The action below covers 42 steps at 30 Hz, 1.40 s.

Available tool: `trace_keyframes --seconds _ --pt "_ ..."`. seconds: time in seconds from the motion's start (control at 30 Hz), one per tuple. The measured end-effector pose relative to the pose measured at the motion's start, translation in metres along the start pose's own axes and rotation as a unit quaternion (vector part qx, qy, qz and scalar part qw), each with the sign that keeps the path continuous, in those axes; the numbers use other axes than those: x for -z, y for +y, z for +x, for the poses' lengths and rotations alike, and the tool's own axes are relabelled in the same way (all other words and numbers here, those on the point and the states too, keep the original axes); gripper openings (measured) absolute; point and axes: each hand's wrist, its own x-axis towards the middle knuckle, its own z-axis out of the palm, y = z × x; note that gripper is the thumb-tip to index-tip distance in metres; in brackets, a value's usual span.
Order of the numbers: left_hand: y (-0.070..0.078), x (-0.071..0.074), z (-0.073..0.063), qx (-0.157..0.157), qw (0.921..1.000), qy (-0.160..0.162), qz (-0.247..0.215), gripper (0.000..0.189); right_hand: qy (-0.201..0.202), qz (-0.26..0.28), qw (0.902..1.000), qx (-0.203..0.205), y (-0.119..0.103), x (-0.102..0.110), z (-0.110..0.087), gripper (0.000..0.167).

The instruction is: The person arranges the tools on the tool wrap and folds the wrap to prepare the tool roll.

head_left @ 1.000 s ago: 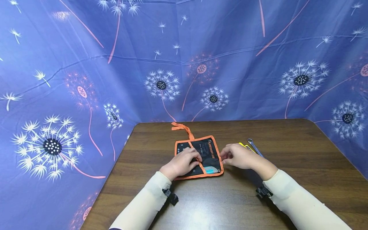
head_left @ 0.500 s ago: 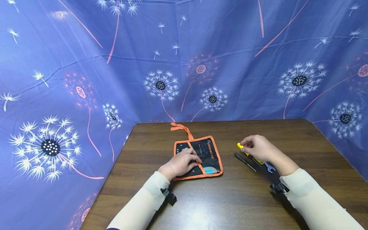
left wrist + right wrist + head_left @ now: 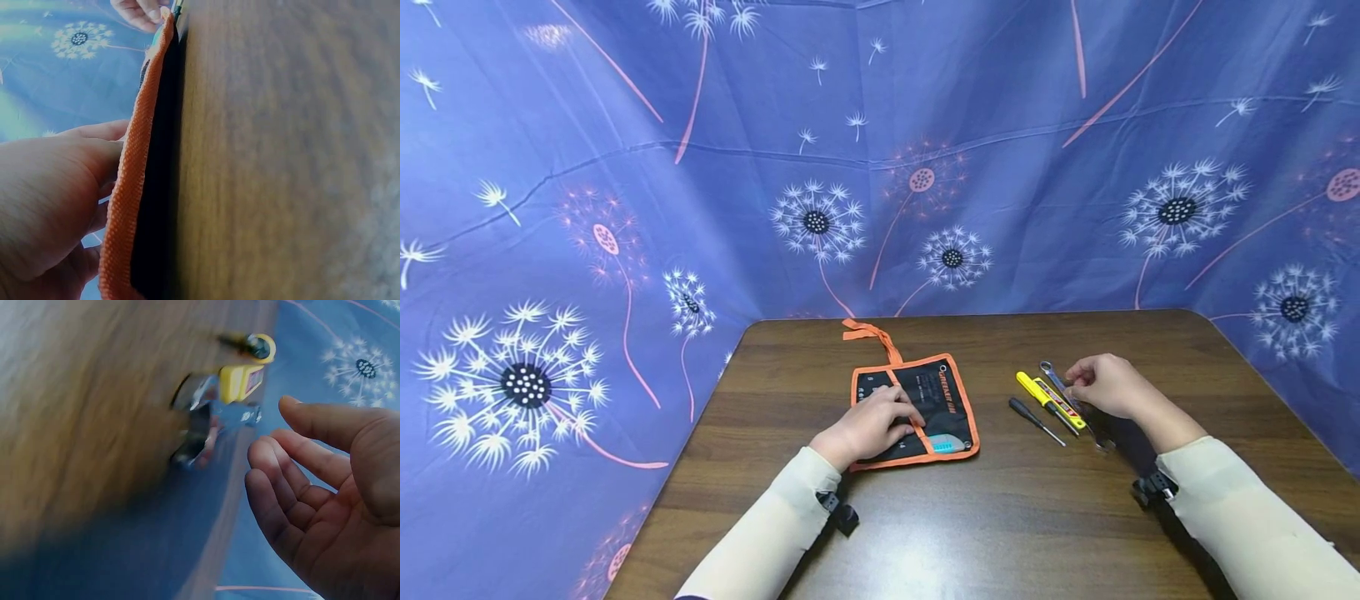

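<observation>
My left hand rests on a black tool pouch with orange trim, its fingers lying across the orange strip. In the left wrist view the orange edge of the pouch stands close beside that hand. A grey and teal thing shows in the pouch's lower right corner. My right hand hovers over a combination wrench, and the right wrist view shows its thumb and fingers apart with nothing between them. Left of the wrench lie a flat yellow tool with a dark label and a yellow-handled screwdriver.
A small black-handled screwdriver lies on the wooden table, between the pouch and the yellow tools. Orange ties trail from the pouch's far edge. A blue dandelion-print curtain hangs behind the table.
My right hand has moved right, from the pouch's right edge across the yellow tools to the wrench, uncovering the tools and the small screwdriver. My left hand stays on the pouch.
</observation>
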Motion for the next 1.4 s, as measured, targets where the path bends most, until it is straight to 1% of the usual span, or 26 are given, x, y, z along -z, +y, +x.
trace_keyframes --seconds 0.17,0.3,0.4,0.57,0.7,0.83,0.97,1.13,1.3,1.4 --pt "0.0 0.001 -0.001 0.0 1.0 0.001 -0.002 0.019 -0.02 0.027 0.9992 -0.021 0.013 -0.003 0.0 0.025" --pt "-0.001 0.001 -0.001 0.001 1.0 -0.001 -0.002 0.018 -0.019 0.05 0.9983 -0.022 0.019 -0.006 -0.001 0.028" --pt "-0.001 0.001 -0.002 0.002 1.0 0.0 -0.002 0.018 -0.018 0.057 0.9978 -0.029 0.021 -0.008 -0.001 0.029" --pt "0.0 0.001 -0.003 0.001 1.0 0.003 -0.002 0.018 -0.021 0.055 0.9978 -0.031 0.02 -0.009 -0.002 0.03" --pt "0.001 0.001 -0.003 0.001 1.0 0.003 -0.001 0.018 -0.021 0.056 0.9979 -0.026 0.019 -0.007 -0.003 0.025" --pt "0.001 0.001 -0.003 0.002 1.0 0.002 -0.003 0.018 -0.016 0.05 0.9984 -0.02 0.023 -0.005 -0.003 0.019" --pt "0.001 0.001 -0.002 0.003 1.0 -0.002 -0.003 0.018 -0.019 0.044 0.9987 -0.021 0.027 -0.005 -0.002 0.016" --pt "0.001 -0.001 -0.001 0.009 0.9999 -0.005 0.001 0.018 -0.013 0.041 0.9988 -0.026 0.031 -0.003 -0.001 0.017" --pt "0.001 -0.001 -0.001 0.008 1.0 -0.005 0.002 0.017 -0.01 0.037 0.9989 -0.029 0.032 -0.001 -0.002 0.017" --pt "0.001 -0.001 -0.001 0.007 1.0 -0.005 0.0 0.018 -0.005 0.023 0.9993 -0.03 0.032 0.0 -0.002 0.017"
